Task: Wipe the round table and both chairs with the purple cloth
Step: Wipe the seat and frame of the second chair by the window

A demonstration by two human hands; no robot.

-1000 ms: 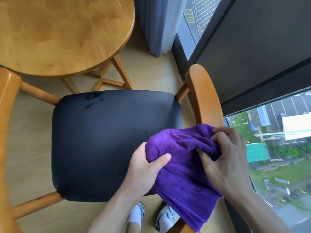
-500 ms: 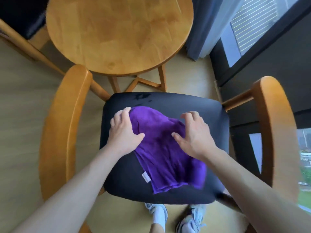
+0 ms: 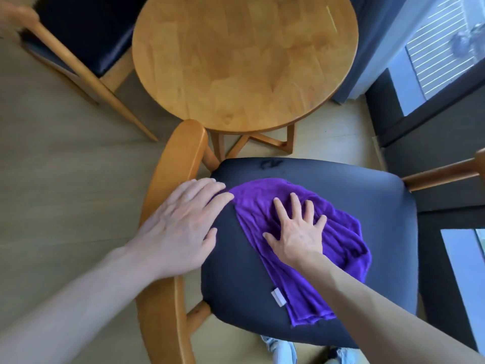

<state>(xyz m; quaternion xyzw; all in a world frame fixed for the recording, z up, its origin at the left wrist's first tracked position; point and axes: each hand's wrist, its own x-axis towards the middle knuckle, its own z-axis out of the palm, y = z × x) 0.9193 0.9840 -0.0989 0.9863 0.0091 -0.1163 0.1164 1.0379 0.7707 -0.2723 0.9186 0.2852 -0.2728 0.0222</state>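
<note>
A round wooden table point(image 3: 244, 61) is filling the 12 o'clock part of the view, its crossed legs showing beneath its near edge. Just below it, from the centre out toward 4 o'clock, a wooden-framed chair point(image 3: 168, 185) is standing with its black padded seat point(image 3: 388, 232) facing up and its curved armrest arcing down the 8 o'clock side. A second chair point(image 3: 86, 35) with a dark seat is sitting at 10 o'clock, beside the table. The purple cloth point(image 3: 341, 245) is lying rumpled and spread across the middle of the black seat, a small white tag at its 6 o'clock edge. The left hand point(image 3: 181, 229) is resting at 9 o'clock, fingers straight and together, lying over the seat's edge and the armrest, holding nothing. The right hand point(image 3: 296, 232) is pressing flat on the cloth, fingers splayed wide. Light-coloured shoes point(image 3: 283, 350) are showing at 6 o'clock.
</note>
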